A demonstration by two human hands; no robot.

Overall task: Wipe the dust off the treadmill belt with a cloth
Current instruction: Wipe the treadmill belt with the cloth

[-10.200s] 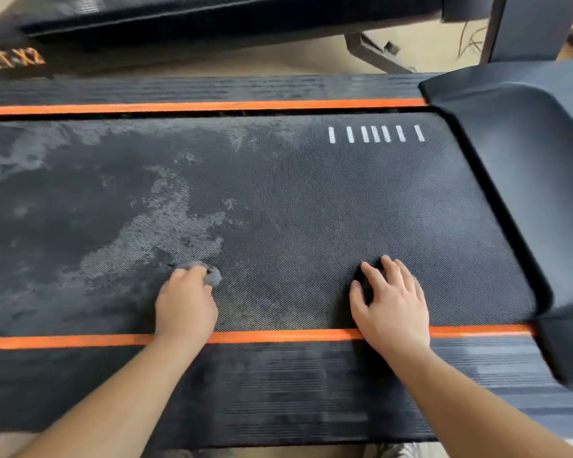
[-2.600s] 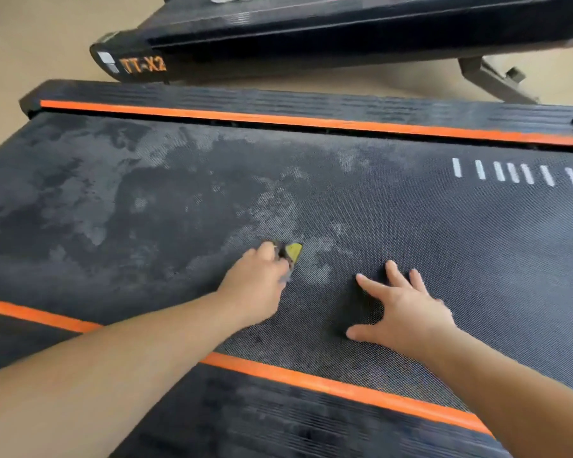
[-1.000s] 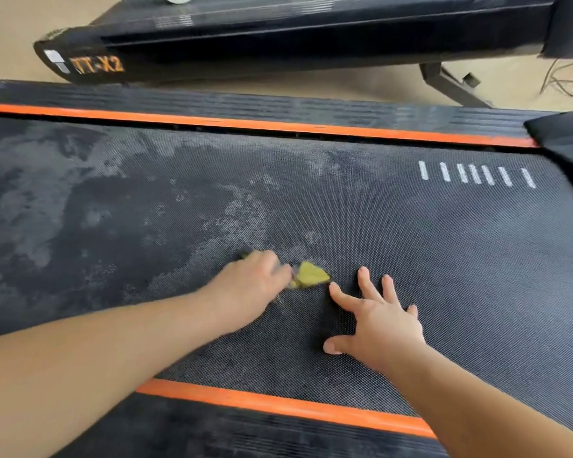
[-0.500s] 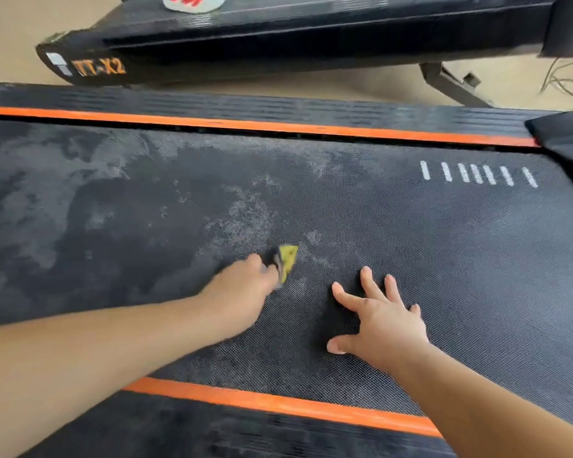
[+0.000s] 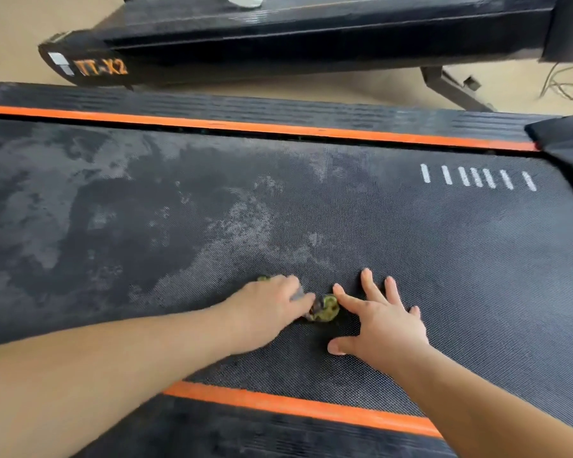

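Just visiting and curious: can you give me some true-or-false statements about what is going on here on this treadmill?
1. The left hand grips a small yellow-green cloth. True.
2. The right hand is lifted clear of the treadmill belt. False: it lies flat on the belt, fingers spread.
3. Pale dust patches show on the belt left of the hands. True.
4. The side strips along the belt are blue. False: they are orange.
5. A second machine marked TT-X2 stands beyond. True.
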